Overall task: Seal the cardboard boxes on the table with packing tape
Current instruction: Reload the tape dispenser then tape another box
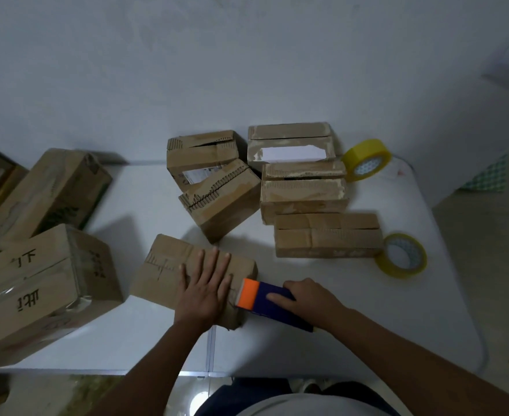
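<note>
Left hand [205, 291] lies flat, fingers straight and spread, pressing the top of a small brown cardboard box [169, 271] on the white table [145, 334]; box long axis runs upper-left to lower-right. Right hand [308, 298], just right, grips a blue tape dispenser with orange head [266, 300], head touching the box's right end, handle angled lower-right.
</note>
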Tool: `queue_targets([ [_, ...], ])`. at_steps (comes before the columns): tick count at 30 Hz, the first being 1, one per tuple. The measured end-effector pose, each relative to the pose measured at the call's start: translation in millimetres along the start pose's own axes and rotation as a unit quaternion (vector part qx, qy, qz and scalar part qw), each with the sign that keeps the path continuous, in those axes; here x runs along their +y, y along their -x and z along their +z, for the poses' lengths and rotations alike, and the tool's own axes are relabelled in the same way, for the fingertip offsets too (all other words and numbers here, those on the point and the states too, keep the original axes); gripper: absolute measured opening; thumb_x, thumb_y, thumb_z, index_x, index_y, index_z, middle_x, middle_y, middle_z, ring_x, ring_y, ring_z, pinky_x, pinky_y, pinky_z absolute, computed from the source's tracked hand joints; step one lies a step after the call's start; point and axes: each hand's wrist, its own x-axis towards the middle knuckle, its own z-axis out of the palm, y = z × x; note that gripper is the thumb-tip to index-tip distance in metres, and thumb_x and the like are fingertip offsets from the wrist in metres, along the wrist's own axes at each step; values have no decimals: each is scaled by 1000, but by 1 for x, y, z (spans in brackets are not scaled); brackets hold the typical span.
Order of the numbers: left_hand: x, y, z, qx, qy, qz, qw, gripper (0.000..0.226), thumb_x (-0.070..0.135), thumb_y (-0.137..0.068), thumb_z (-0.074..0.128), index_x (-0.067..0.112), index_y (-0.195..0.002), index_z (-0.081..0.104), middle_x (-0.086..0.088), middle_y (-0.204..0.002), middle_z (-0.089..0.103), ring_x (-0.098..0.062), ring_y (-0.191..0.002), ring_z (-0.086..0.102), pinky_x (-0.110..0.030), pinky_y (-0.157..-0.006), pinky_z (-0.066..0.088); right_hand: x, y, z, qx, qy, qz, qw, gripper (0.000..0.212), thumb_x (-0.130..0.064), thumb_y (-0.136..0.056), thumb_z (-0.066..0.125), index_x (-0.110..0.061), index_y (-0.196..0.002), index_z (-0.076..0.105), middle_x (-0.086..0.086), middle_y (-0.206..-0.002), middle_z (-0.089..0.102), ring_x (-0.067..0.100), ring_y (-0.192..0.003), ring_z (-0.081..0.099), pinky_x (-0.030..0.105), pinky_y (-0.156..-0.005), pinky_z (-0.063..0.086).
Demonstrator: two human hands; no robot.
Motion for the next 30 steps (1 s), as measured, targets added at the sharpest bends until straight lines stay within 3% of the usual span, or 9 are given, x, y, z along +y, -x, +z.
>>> queue_targets([
  [5, 1, 0, 0, 7, 15, -4, 1000, 63, 58, -95, -16, 36, -154, -17, 5, -165, -16, -17, -150, -22, -55, -119, -10, 15, 10, -1, 15, 31, -10, 999, 50, -66, -91, 41, -19, -83, 53, -4, -70, 50, 13, -64, 52, 28, -58, 40],
  [13, 5, 0, 3, 45, 26, -7, 999, 60, 54, -101, -5, 32, -158, -3, 2, -166, -2, -21, -153, -9, -54, -120, -5, 43, 23, 1, 18, 33, 7, 999, 55, -67, -91, 41, -15, -81, 57, 1, -72, 57, 15, -64, 56, 27, -58, 40],
  [17, 35, 7, 0, 85, 97, -32, 991, 58, 43, -102, 21, 19, -155, 24, -2, -165, 11, -18, -152, 1, -56, -120, 13, 36, 18, 4, 8, -24, 39, 999, 48, -65, -90, 46, -23, -113, 53, 4, -95, 64, 16, -78, 60, 29, -67, 48],
  [19, 50, 10, 4, 67, 147, -62, 985, 66, 53, -99, 22, 19, -156, 22, 0, -166, 6, -16, -152, 0, -48, -122, 4, 32, 17, 3, -8, -48, 30, 998, 45, -59, -92, 48, -29, -126, 46, 7, -105, 65, 15, -81, 60, 27, -69, 49],
  [22, 54, 15, 16, 55, 112, -65, 990, 75, 64, -98, 17, 21, -159, 5, 0, -166, -6, -16, -152, -12, -42, -119, -12, 26, 17, -1, -31, -60, 3, 998, 41, -50, -95, 50, -31, -132, 48, 6, -115, 66, 16, -90, 63, 28, -76, 52],
  [26, 59, 15, 19, 56, 56, -68, 995, 70, 56, -102, 14, 13, -158, 14, -8, -165, 7, -24, -153, 2, -52, -121, 2, 6, 12, -2, 3, -8, 8, 1000, 40, -48, -97, 46, -30, -132, 54, 3, -121, 64, 20, -104, 61, 32, -86, 50],
  [30, 58, 14, 20, 52, 39, -69, 996, 69, 52, -102, 21, 10, -157, 19, -12, -164, 13, -29, -152, 12, -58, -118, 17, -14, 5, 2, 22, 37, 21, 999, 37, -47, -98, 44, -25, -122, 61, 4, -112, 66, 23, -98, 62, 33, -82, 50],
])
